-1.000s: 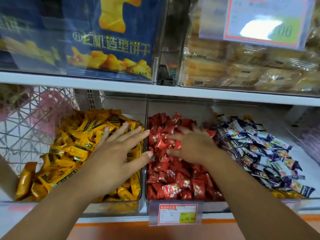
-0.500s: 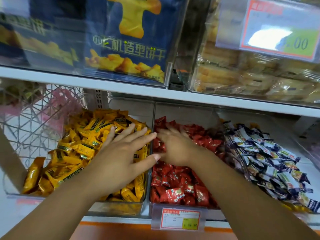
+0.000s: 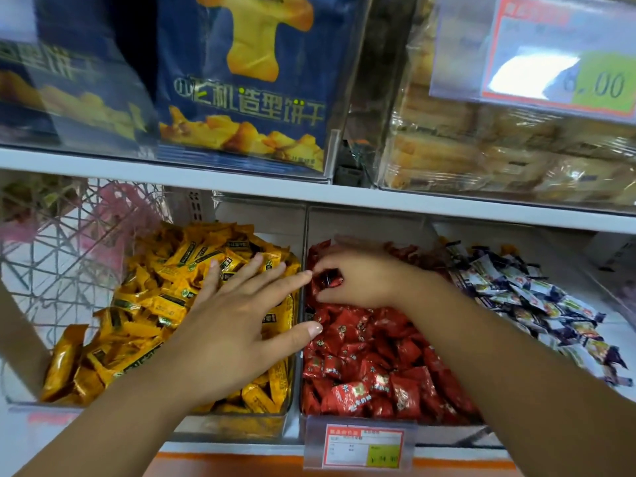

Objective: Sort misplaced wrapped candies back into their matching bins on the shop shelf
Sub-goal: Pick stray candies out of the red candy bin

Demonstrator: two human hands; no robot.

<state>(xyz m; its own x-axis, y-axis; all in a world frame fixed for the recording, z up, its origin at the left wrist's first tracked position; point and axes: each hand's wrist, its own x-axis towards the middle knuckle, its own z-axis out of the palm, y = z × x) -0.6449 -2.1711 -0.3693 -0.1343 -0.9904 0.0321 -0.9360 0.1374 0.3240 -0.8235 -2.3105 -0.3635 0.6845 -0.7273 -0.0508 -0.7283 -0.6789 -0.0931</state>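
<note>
- Head view: my left hand [image 3: 237, 315] lies palm down on the yellow candies [image 3: 165, 287]. Its fingers [image 3: 265, 270] are straight, spread and released, gripping nothing. The thumb points toward 3 o'clock, with its tip over the edge of the red pile.
- My right hand [image 3: 364, 280] is just beside it at 3 o'clock. Its fingers are curled and pinch one dark red candy [image 3: 328, 279] against the thumb (the wrapper is shiny, its print too small to read).
- That candy hangs just over the red candies [image 3: 371, 359], toward the back left of the middle bin [image 3: 364, 223]. It is close to my left index fingertip, though I cannot tell whether they touch.
- The yellow bin [image 3: 223, 428] stands at 9 o'clock of the middle bin, wall to wall.
- White-and-purple candies [image 3: 537, 304] are heaped at 3 o'clock of my right forearm.
- A price tag [image 3: 364, 445] is clipped to the front at 6 o'clock.
- A wire basket [image 3: 62, 253] with something pink in it stands at 9 o'clock.
- Above the white shelf board [image 3: 172, 170], at 12 o'clock, stand blue biscuit bags [image 3: 241, 91]. Clear pastry packs [image 3: 499, 149] and a second price tag [image 3: 564, 56] are at 1 o'clock.
</note>
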